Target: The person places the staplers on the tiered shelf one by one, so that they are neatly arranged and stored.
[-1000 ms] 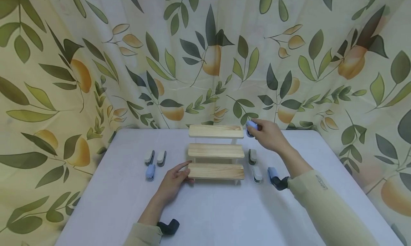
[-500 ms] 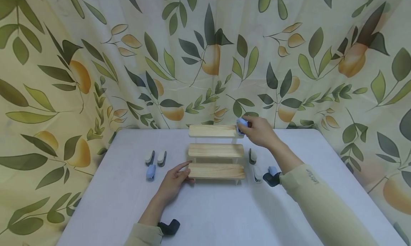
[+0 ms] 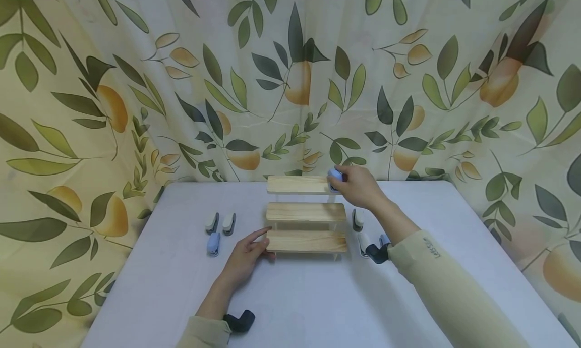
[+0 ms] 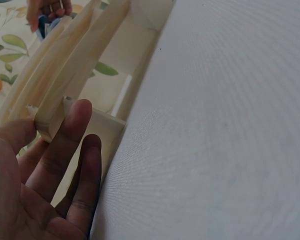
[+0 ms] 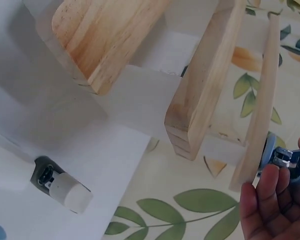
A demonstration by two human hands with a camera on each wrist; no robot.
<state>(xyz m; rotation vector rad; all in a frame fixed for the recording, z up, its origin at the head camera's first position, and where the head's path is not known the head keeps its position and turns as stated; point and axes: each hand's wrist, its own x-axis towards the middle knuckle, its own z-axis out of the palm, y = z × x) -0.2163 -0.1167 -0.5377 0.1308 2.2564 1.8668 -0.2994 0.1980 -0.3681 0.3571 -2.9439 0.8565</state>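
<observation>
A three-step wooden stand (image 3: 305, 213) sits mid-table. My right hand (image 3: 358, 186) holds a small blue stapler (image 3: 335, 176) at the right end of the top step (image 3: 299, 184); the right wrist view shows the stapler (image 5: 285, 160) against that step's edge (image 5: 260, 115). My left hand (image 3: 247, 252) rests with straight fingers on the left end of the bottom step (image 3: 305, 242). In the left wrist view the fingers (image 4: 65, 145) touch the stand's end (image 4: 55, 120).
Three small staplers (image 3: 220, 224) lie left of the stand, one blue (image 3: 213, 244). More lie to its right: a white one (image 3: 357, 220), another (image 3: 363, 243), and a blue one (image 3: 385, 239) partly behind my sleeve. A leaf-print curtain (image 3: 290, 75) surrounds the white table (image 3: 317, 297).
My right hand has carried the blue stapler leftward, from beside the top step's right end to over it. The left hand has stayed on the bottom step.
</observation>
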